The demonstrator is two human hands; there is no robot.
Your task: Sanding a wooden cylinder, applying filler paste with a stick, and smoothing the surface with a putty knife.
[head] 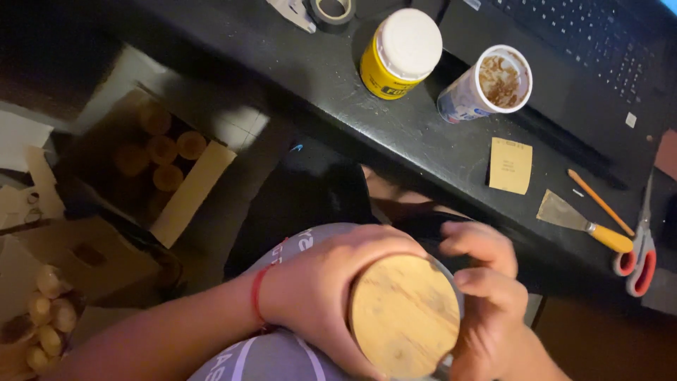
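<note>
Left grip (317,289) wraps round wooden disc (404,315), right grip (486,296) curled on its edge; putty knife (582,222), scissors (638,247) on dark surface (338,70).

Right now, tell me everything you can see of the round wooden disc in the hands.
The round wooden disc is pale tan with visible grain and a few darker marks. Its flat face is turned up toward the camera, slightly tilted. The left hand wraps its left edge, and the right hand curls its fingers against the right rim. It sits low in frame, above the lap.
</note>
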